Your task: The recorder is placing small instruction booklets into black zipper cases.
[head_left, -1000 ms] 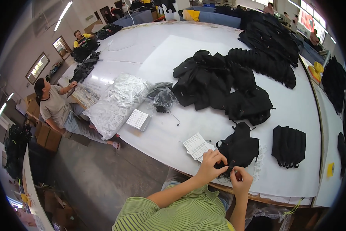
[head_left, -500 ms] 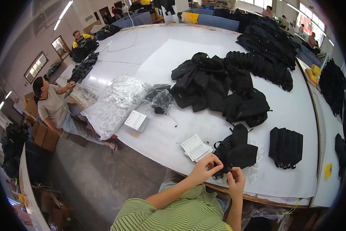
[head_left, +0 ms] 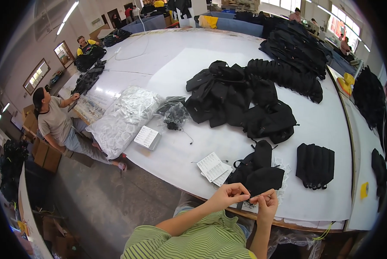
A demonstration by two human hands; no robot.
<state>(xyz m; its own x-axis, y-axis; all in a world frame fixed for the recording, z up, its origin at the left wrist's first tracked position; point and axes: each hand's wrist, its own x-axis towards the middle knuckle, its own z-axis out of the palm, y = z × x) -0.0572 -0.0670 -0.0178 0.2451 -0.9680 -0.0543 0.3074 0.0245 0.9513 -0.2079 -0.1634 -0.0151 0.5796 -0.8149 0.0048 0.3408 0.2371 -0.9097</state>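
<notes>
- We see our left hand point(head_left: 225, 197) and right hand point(head_left: 266, 203) meeting at the near edge of the white table point(head_left: 167, 159), fingertips pinched narrow on something thin and dark between them; what it is we cannot tell
- The black bag point(head_left: 256, 172) lies just beyond the hands, long axis running away from us; the right hand is nearer
- It looks soft, matte and crumpled, resting on paper tags point(head_left: 213, 166)
</notes>
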